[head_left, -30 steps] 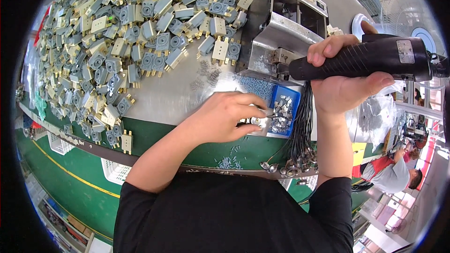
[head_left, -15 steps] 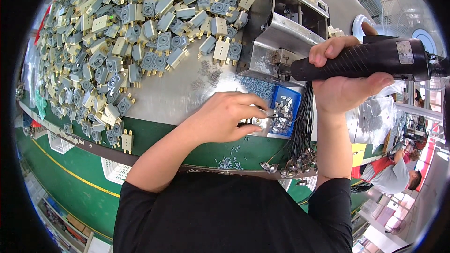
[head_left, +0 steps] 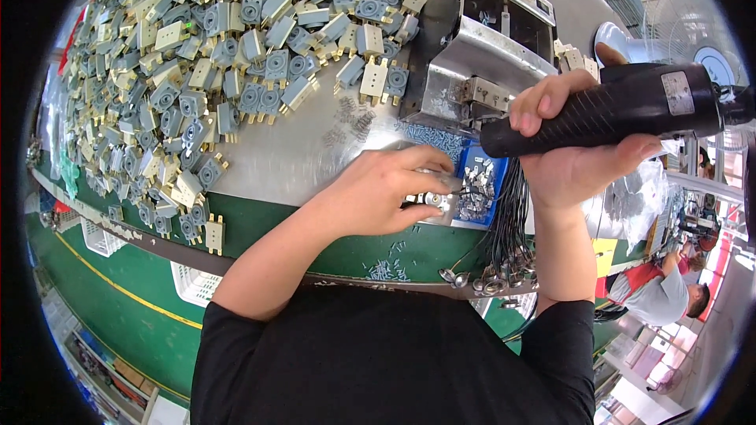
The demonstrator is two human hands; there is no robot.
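My left hand (head_left: 378, 193) pinches a small white and metal fitting (head_left: 431, 201) between thumb and fingers, just left of the blue tray. A thin dark wire appears to run from the fitting toward the tray. My right hand (head_left: 579, 173) is wrapped round a black electric screwdriver (head_left: 602, 108), which lies almost level with its front end to the left. That end is close to the outlet of a metal screw feeder (head_left: 490, 47); its bit cannot be made out. Small metal clips lie in the blue tray (head_left: 499, 185), between my hands.
A large heap of grey and cream switch-like blocks (head_left: 236, 47) covers the left of the table. Loose screws (head_left: 429, 140) and springs (head_left: 350, 122) lie before the feeder, more screws (head_left: 386, 269) near the edge. Black cables (head_left: 513, 205) hang over the edge. A person (head_left: 661, 295) sits far right.
The screwdriver's front end has moved slightly left and down, away from the feeder's outlet. My left hand has shifted a little, showing more of the fitting and wire.
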